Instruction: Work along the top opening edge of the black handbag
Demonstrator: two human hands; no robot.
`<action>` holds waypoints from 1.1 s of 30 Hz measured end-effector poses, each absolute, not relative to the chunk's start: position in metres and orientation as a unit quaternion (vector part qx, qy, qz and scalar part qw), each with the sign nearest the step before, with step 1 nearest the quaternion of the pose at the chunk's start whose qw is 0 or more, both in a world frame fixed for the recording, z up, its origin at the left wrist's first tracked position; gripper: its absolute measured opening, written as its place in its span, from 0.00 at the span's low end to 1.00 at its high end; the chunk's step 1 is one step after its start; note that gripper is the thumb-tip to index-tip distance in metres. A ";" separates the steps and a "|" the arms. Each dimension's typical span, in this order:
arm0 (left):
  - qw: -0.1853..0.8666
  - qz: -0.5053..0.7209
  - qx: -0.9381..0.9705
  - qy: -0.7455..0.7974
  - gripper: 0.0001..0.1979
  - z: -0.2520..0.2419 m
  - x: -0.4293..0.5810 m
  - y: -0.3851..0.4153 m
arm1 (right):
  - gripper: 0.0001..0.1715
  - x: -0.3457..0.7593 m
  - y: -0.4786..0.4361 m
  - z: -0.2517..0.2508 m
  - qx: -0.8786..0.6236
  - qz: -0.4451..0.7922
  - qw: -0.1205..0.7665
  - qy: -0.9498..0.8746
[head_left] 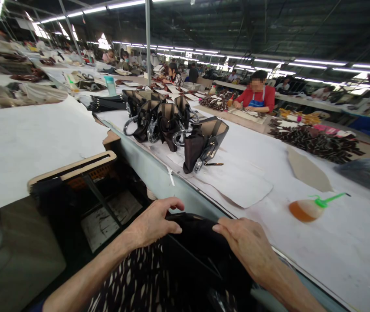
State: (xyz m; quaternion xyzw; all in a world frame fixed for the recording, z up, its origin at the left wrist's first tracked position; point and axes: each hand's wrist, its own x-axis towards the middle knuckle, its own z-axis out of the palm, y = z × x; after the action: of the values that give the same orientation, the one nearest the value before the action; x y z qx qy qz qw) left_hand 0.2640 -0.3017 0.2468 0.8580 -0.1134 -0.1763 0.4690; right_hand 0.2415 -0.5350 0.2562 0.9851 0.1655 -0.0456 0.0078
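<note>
Both my hands grip the upper rim of a black bag [191, 255] that rests in my lap at the bottom of the view. My left hand [155, 222] curls its fingers over the bag's left edge. My right hand [247, 246] is closed over the right edge, with the thumb pressed on the rim. Below the hands lies a dark patterned cloth [132, 281]. The bag's lower part is hidden in shadow.
A long table covered in white paper [318, 242] runs ahead, with a row of dark handbags [171, 125], a squeeze bottle with a green nozzle [308, 209] and cut pieces [308, 171]. A person in red [257, 97] and other workers sit farther back. A dark gap [100, 203] lies to the left.
</note>
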 end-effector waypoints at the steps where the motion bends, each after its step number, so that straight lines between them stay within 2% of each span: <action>1: 0.470 -0.160 0.858 -0.129 0.16 0.245 0.263 -0.305 | 0.19 0.241 -0.535 0.256 0.985 -0.044 0.010 0.167; 5: 0.443 -0.101 0.866 -0.209 0.09 0.241 0.263 -0.317 | 0.19 0.240 -0.535 0.256 0.985 -0.032 0.010 0.167; 11: 0.385 -0.086 0.886 -0.244 0.03 0.231 0.269 -0.320 | 0.20 0.238 -0.536 0.257 0.986 -0.037 -0.003 0.160; 27: 0.381 -0.052 0.907 -0.171 0.05 0.224 0.269 -0.332 | 0.19 0.239 -0.536 0.256 0.987 -0.056 -0.006 0.151; 33: 0.394 -0.051 0.902 -0.167 0.04 0.222 0.268 -0.338 | 0.05 0.241 -0.518 0.258 0.987 -0.031 0.043 0.152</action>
State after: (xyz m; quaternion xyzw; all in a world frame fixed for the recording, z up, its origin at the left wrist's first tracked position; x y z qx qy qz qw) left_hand 0.2682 -0.3384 0.2223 0.9023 -0.1667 -0.0509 0.3943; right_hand 0.2407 -0.5183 0.2584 0.9870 0.1516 -0.0312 0.0430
